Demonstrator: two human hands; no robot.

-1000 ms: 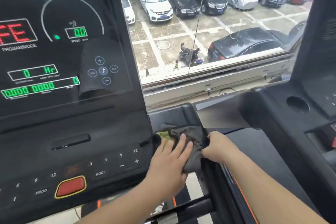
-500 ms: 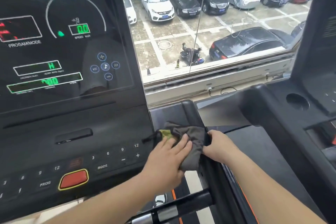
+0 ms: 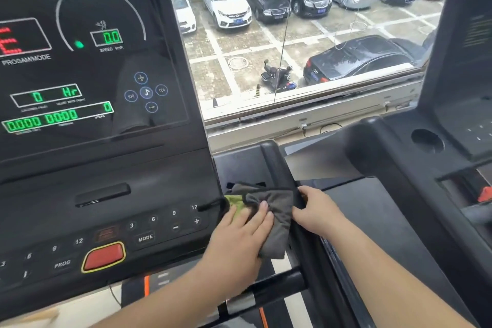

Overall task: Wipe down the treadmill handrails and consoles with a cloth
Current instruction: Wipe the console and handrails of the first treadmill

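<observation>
Your left hand (image 3: 239, 237) lies flat on the cloth (image 3: 277, 210) with fingers straight, pressing it down and not clutching it. The cloth is dark grey with a green patch showing at its left end. It sits at the lower right corner of the console (image 3: 106, 173), bunched across the gap to the handrail (image 3: 275, 165), and its lower end hangs past the console's edge. Your right hand (image 3: 318, 210) is curled round the handrail just beside the cloth (I cannot tell whether it also pinches the cloth's edge). The console display is lit, and the speed reads 0.0. The red button (image 3: 103, 255) sits near the console's bottom edge, well left of your hands.
</observation>
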